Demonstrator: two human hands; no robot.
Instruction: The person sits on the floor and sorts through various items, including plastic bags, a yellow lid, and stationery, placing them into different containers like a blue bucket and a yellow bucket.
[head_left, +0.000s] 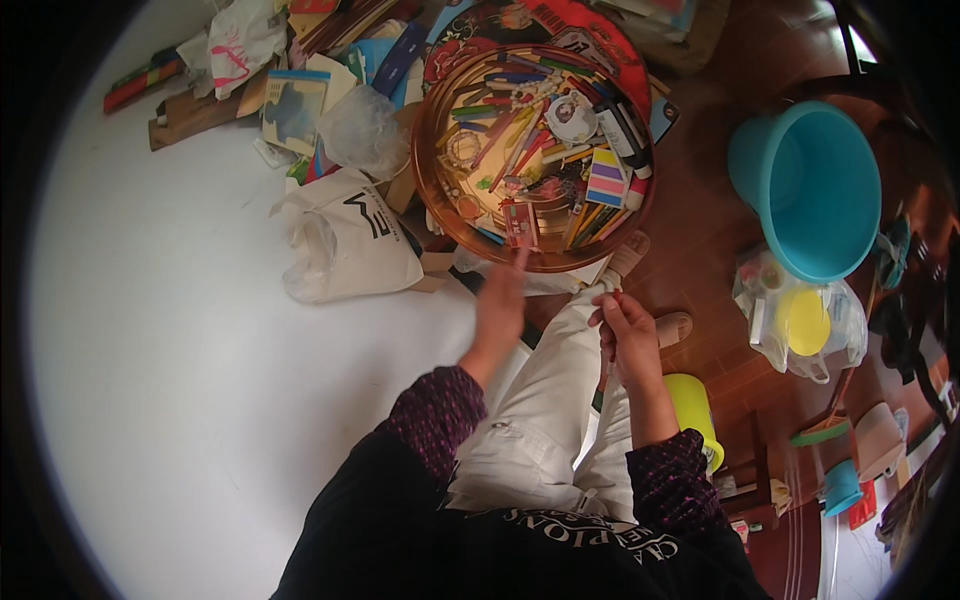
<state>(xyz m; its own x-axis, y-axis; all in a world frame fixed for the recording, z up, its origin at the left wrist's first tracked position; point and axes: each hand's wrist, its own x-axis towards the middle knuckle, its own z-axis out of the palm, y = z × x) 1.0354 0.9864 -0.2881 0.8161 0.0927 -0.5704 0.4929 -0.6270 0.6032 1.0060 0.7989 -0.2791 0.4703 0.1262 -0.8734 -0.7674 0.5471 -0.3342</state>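
My left hand (500, 304), blurred, reaches to the near rim of a round copper-coloured tray (431, 214). Its index finger points at a small red box (520, 223) lying just inside the rim; the palm is hidden. My right hand (628, 330) is closed around a slim, pen-like stick (616, 295) with a red end, held above my lap. In the tray lie many pens and crayons (517, 146), beaded bracelets (463, 150), a round white disc with a drawn figure (572, 118), a dark bottle with a white label (622, 135) and a colour-striped card (607, 178).
Left of the tray, a white bag (367, 240) and a clear plastic bag (365, 131) lie among papers and boxes on a white surface (187, 337). To the right stand a blue bucket (821, 191), a filled plastic bag (765, 315), a yellow-green bin (690, 412) and a broom (821, 431).
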